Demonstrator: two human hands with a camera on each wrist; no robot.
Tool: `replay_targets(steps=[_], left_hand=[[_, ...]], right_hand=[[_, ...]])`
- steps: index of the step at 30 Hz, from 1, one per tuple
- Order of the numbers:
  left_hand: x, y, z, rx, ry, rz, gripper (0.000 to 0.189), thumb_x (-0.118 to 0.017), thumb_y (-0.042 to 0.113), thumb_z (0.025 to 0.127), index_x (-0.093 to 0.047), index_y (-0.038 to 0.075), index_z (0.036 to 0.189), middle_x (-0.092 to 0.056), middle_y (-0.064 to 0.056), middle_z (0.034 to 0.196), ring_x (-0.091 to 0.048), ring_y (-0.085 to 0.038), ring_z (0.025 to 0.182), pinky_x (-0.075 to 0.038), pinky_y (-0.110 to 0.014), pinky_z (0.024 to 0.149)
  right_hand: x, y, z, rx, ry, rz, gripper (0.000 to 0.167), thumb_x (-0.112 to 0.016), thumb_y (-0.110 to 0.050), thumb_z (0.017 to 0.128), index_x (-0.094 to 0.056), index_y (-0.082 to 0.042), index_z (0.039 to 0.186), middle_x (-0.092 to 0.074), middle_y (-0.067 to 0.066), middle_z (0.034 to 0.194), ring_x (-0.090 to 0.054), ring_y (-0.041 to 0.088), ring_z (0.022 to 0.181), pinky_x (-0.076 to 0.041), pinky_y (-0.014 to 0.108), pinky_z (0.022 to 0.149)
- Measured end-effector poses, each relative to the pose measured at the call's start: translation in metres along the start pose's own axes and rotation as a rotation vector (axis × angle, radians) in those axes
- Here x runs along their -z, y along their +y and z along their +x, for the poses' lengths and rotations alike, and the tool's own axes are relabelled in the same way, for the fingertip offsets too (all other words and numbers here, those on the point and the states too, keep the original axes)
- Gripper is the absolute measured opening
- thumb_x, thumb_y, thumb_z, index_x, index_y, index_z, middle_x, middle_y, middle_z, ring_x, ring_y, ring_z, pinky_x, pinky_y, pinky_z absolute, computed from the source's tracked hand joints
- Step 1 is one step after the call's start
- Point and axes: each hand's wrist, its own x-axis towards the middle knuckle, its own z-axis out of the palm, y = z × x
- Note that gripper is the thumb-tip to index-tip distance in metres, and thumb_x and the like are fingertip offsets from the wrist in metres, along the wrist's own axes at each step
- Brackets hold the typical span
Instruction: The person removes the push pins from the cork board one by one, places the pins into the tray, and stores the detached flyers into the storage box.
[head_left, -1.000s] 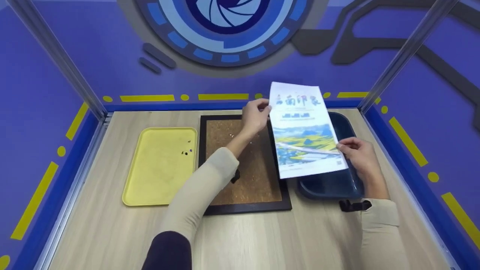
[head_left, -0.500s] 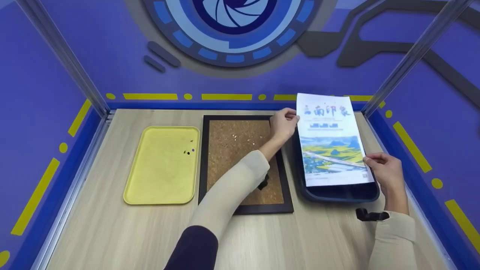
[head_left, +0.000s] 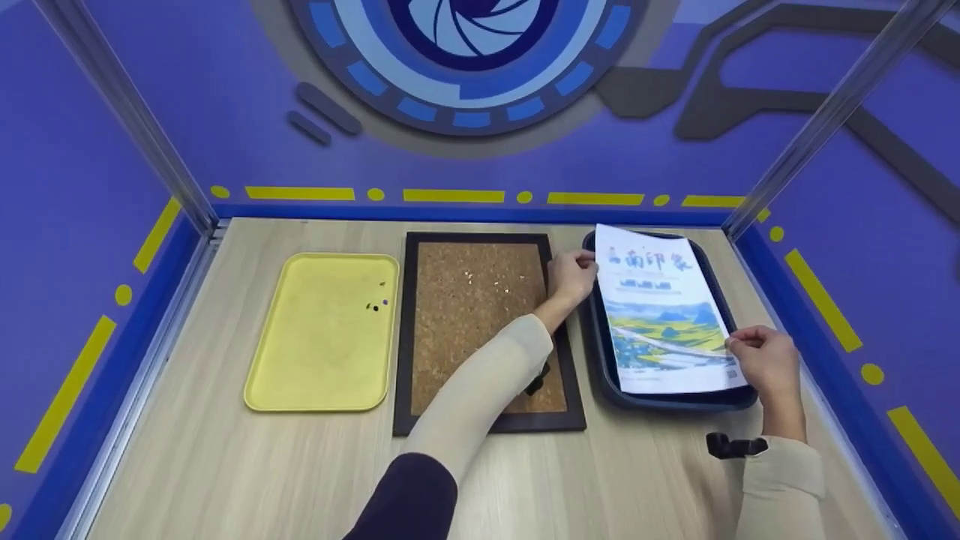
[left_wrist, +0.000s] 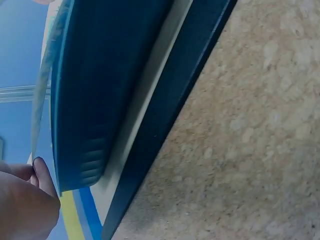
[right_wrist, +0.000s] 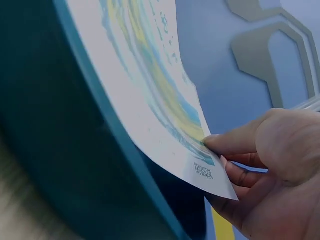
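Note:
A printed paper poster [head_left: 667, 315], with a landscape picture and large characters, lies over the mouth of a dark blue plastic bin [head_left: 615, 397] on the right. My left hand [head_left: 572, 276] pinches its left edge near the top, beside the bin's rim. Lower on the opposite edge, my right hand [head_left: 769, 364] holds the sheet between thumb and fingers. The right wrist view shows the paper [right_wrist: 145, 100] bowing above the bin wall [right_wrist: 95, 95]. In the left wrist view, the left fingertips [left_wrist: 44, 175] grip the sheet's thin edge. Most of the bin's inside is hidden under the paper.
A black-framed cork board [head_left: 472, 300] lies mid-table under my left forearm, with small shiny bits on it. Left of it is a yellow tray [head_left: 322, 337] bearing several tiny dark pieces. Blue panels [head_left: 480, 172] wall in the back and sides.
Both hands have carried the poster right, from partly over the cork board's edge to above the bin. Over the last half second it has come lower, closer to the bin's rim.

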Motion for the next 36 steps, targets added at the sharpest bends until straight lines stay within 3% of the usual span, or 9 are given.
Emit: replay_targets(steps=[4,12,20,25,31,36], left_hand=[[-0.006,-0.005,0.002,0.017,-0.002,0.012,0.016,-0.071,0.007,0.101,-0.082,0.006,0.113,-0.078,-0.004,0.100,-0.066,-0.010,0.081,-0.053,-0.023,0.074],[-0.014,-0.008,0.008,-0.052,0.007,0.131,0.013,-0.072,0.010,0.100,-0.082,0.007,0.109,-0.079,-0.003,0.099,-0.070,-0.010,0.085,-0.055,-0.022,0.077],[-0.011,-0.004,0.007,-0.032,-0.056,0.240,0.017,-0.070,0.014,0.104,-0.081,0.009,0.114,-0.079,-0.003,0.105,-0.072,-0.012,0.093,-0.055,-0.022,0.082],[-0.010,-0.003,0.005,-0.027,-0.077,0.237,0.020,-0.067,0.016,0.105,-0.081,0.008,0.117,-0.079,-0.003,0.106,-0.071,-0.012,0.092,-0.055,-0.024,0.082],[-0.008,-0.005,0.007,-0.016,-0.089,0.181,0.022,-0.066,0.020,0.106,-0.080,0.006,0.116,-0.078,-0.006,0.102,-0.070,-0.014,0.089,-0.055,-0.026,0.082],[-0.008,-0.005,0.007,-0.029,-0.073,0.156,0.021,-0.067,0.018,0.105,-0.080,0.004,0.114,-0.079,-0.007,0.103,-0.071,-0.015,0.093,-0.055,-0.024,0.083]], right_hand=[[-0.005,0.002,0.000,-0.023,0.031,-0.010,0.027,-0.060,-0.016,0.108,-0.066,0.006,0.122,-0.063,0.018,0.108,-0.055,0.029,0.099,-0.046,0.029,0.073],[-0.006,0.004,0.001,-0.051,0.053,0.007,0.027,-0.060,-0.017,0.107,-0.066,0.004,0.123,-0.063,0.017,0.110,-0.054,0.029,0.100,-0.045,0.031,0.075],[-0.006,0.013,0.000,-0.073,0.032,0.083,0.030,-0.061,-0.021,0.107,-0.064,0.002,0.126,-0.061,0.013,0.110,-0.053,0.025,0.102,-0.045,0.028,0.078],[-0.006,0.014,-0.001,-0.091,0.022,0.118,0.031,-0.062,-0.024,0.107,-0.064,0.000,0.127,-0.061,0.010,0.111,-0.054,0.023,0.102,-0.046,0.027,0.079],[-0.007,0.014,-0.002,-0.069,0.043,0.167,0.035,-0.069,-0.033,0.104,-0.065,-0.003,0.121,-0.064,-0.001,0.097,-0.059,0.014,0.089,-0.051,0.021,0.072],[-0.006,0.016,-0.003,-0.072,0.042,0.190,0.038,-0.067,-0.040,0.105,-0.066,-0.006,0.121,-0.065,-0.004,0.097,-0.061,0.013,0.088,-0.052,0.021,0.073]])
